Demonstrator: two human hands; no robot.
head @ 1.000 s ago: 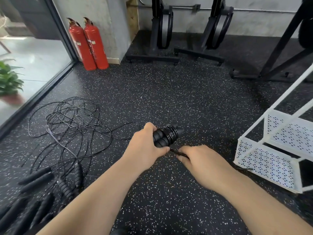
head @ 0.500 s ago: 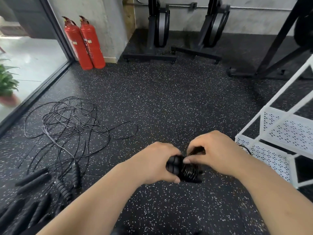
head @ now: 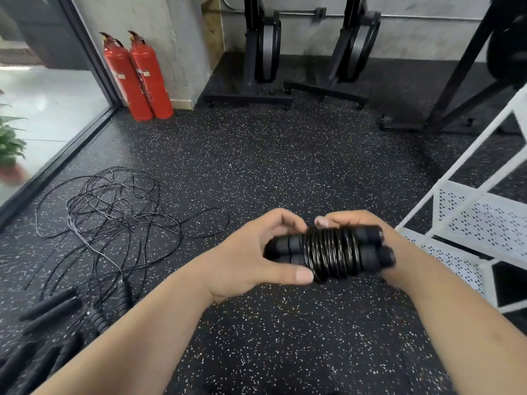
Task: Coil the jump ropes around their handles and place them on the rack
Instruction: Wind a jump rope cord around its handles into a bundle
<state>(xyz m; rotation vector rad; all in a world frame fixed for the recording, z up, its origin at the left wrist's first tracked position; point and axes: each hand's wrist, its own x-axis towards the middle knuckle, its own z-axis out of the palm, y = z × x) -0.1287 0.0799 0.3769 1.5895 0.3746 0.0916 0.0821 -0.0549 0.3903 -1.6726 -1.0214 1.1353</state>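
A black jump rope point(head: 330, 253) is wound in tight turns around its two foam handles, which lie side by side. My left hand point(head: 251, 258) grips the handles' left end, thumb pressed on the coil's near edge. My right hand point(head: 379, 246) cups the bundle's right end from behind, fingers curled over its top. The bundle hangs above the speckled floor, just left of the white perforated rack point(head: 479, 223). A tangle of loose black ropes point(head: 114, 212) lies on the floor to the left, with several black handles point(head: 57, 309) at the lower left.
Two red fire extinguishers point(head: 137, 78) stand by the wall corner. Black gym machine bases point(head: 251, 95) line the back wall. A dark slanted frame point(head: 456, 81) stands at the right rear. A glass wall and a potted plant point(head: 11, 143) are at the left.
The last free length of rope has been wound on. Both hands lowered, closed together around the bundle, then turned it so the coil faces the camera, nearer the rack.
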